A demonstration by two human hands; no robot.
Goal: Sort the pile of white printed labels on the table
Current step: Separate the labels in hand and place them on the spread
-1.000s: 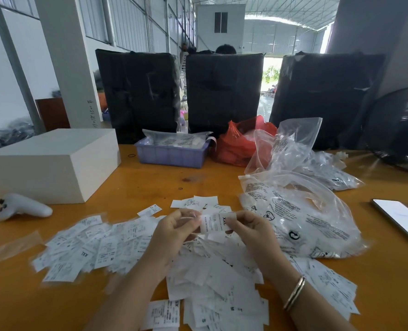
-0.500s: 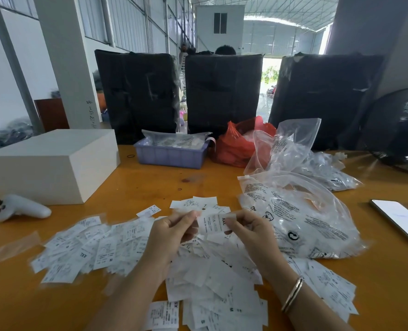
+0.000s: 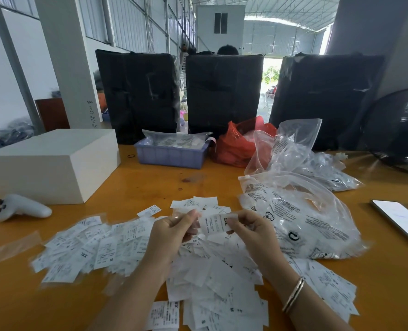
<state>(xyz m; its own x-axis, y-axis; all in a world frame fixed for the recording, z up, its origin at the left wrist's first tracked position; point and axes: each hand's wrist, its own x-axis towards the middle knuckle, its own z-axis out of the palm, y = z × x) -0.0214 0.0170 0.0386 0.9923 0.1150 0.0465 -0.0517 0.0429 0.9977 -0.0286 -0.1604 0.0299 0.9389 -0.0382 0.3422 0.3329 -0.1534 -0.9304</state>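
A wide pile of white printed labels [image 3: 207,280] covers the near middle of the orange table [image 3: 150,185], spreading left to a second heap [image 3: 90,247]. Both hands hover just above the pile. My right hand [image 3: 250,232] pinches a label marked XXL [image 3: 216,223] by its right edge. My left hand [image 3: 171,232] has curled fingers and pinches the same label's left edge, along with a thin clear sleeve.
A white box [image 3: 52,163] and a white controller [image 3: 21,207] sit at the left. A blue tray [image 3: 171,156] and a red bag [image 3: 236,144] stand at the back. Clear plastic bags [image 3: 301,211] lie at the right, beside a phone [image 3: 401,219].
Both hands hold the XXL label in nearly the same spot; the fingers have shifted slightly on it. The piles have not moved.
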